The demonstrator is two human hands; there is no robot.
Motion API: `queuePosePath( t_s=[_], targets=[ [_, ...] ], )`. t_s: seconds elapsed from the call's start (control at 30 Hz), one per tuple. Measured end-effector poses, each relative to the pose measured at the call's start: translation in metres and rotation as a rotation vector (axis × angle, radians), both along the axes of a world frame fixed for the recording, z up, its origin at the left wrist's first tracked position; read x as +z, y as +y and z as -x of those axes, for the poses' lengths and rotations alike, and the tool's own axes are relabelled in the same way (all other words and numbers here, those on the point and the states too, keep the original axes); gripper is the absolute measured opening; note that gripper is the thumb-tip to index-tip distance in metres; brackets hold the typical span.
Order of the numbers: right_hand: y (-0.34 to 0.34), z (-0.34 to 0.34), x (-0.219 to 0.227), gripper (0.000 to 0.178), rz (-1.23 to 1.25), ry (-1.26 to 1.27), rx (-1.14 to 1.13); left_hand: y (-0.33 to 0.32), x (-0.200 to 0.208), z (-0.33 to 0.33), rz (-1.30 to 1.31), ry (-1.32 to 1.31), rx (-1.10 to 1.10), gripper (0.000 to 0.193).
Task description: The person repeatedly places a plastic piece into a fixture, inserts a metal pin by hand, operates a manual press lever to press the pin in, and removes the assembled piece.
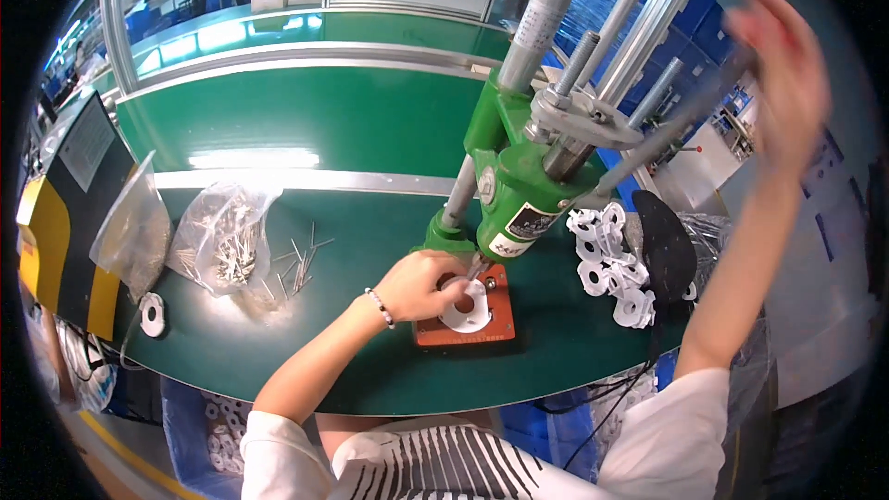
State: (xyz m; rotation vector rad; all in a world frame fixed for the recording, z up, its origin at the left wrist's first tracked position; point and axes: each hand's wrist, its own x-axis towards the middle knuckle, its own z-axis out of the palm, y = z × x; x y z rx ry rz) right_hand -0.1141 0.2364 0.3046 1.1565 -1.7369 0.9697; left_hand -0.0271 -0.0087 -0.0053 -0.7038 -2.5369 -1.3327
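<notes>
A green hand-lever press (523, 190) stands before me, its ram tip above a red-brown fixture block (500, 310). On the block lies a white ring-shaped plastic part (477, 317) with a round hole. My left hand (421, 285), a beaded bracelet at its wrist, rests at that part with closed fingers close to the ram tip; whatever is pinched there is hidden. High on the right, my right hand (782, 74) is closed around the end of the long press lever (662, 139). Motion blurs this hand and the lever.
Loose metal pins (298, 268) lie left of the press beside a clear bag of pins (227, 245). White plastic parts (607, 264) pile up on the right, next to a black object (667, 245). A blue bin (190, 435) sits below the table's left edge.
</notes>
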Motion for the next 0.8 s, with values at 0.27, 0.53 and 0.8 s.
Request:
queuePosePath(
  t_s=[0.27, 0.53, 0.8],
  targets=[
    [-0.078, 0.234, -0.160, 0.015, -0.302, -0.748, 0.352, 0.014, 0.013, 0.011, 0.268, -0.124, -0.055, 0.029],
    [-0.045, 0.122, -0.301, 0.019, 0.025, -1.287, 0.120, -0.026, -0.021, 0.027, -0.280, -0.291, 0.222, 0.037],
    [0.083, 0.000, -0.365, 0.040, -0.364, -0.220, -0.766, -0.193, -0.115, 0.234, 0.062, 0.199, 0.939, 0.036]
  ],
)
